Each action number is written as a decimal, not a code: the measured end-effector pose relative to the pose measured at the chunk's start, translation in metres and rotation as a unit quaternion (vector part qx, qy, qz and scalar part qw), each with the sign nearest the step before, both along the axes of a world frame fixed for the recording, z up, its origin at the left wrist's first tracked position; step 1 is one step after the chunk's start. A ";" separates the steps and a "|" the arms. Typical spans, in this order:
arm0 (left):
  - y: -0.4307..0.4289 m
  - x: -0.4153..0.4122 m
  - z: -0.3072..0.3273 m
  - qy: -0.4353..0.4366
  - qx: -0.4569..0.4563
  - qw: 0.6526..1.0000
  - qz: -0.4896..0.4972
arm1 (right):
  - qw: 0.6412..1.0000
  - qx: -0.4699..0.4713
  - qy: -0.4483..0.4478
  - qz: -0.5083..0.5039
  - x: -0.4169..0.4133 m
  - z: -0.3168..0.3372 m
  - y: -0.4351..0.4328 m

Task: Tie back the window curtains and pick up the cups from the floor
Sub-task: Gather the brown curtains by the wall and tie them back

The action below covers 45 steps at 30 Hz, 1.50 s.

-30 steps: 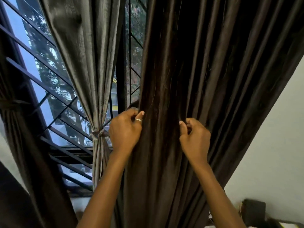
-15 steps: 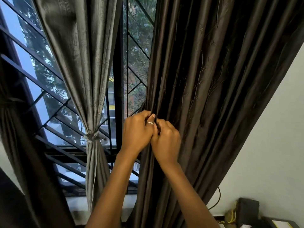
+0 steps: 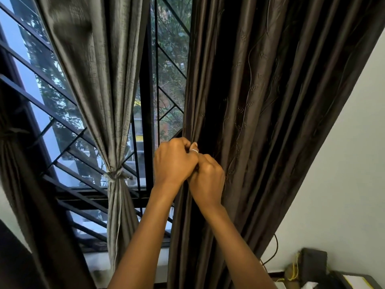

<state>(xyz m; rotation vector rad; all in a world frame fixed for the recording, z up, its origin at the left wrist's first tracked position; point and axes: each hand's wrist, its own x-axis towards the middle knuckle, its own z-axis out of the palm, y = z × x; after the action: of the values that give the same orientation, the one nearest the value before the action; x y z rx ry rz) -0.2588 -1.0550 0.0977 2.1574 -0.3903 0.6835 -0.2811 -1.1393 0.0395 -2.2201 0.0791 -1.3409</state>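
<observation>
Left hand point(image 3: 174, 161): fingers curled, gripping the gathered edge of the dark brown curtain point(image 3: 260, 101). A ring point(image 3: 194, 151) sits on one digit. Right hand point(image 3: 207, 178): fingers curled into the same folds, pinching the fabric. It lies just below and to the right of the left hand, and the two touch at the knuckles. The dark brown curtain hangs untied, running from above both hands down past the forearms.

Change from earlier frames: one second ago the hands gripped the curtain well apart. Half a second ago they had closed together, and they remain together now. The gap of open window grille point(image 3: 166, 84) to the left of the hands is wider than it was one second ago.

Count:
- Hands: two.
- Rings: one.
- Curtains: three. The dark brown curtain is in the hands. A grey curtain point(image 3: 100, 80) hangs left of the left hand and is cinched by a tie point(image 3: 115, 175). A second dark curtain point(image 3: 18, 163) at the far left is also gathered.

A white wall point(image 3: 333, 184) stands to the right of the right hand.
</observation>
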 end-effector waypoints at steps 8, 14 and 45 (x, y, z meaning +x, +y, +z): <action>0.008 0.005 -0.004 -0.008 0.012 1.000 -0.010 | 0.997 0.044 -0.011 0.062 -0.020 0.010 -0.039; 0.008 0.005 -0.005 -0.023 0.015 0.999 -0.031 | 0.992 0.102 -0.001 -0.078 -0.025 0.023 -0.065; -0.006 0.000 -0.010 -0.061 -0.015 0.989 -0.135 | 0.998 0.046 -0.012 0.045 -0.010 0.001 -0.028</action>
<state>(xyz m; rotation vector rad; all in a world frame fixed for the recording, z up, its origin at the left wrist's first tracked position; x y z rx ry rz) -0.2589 -1.0608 0.0881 1.9902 -0.7188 0.6623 -0.2914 -1.1678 0.0409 -2.1051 0.0308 -1.2890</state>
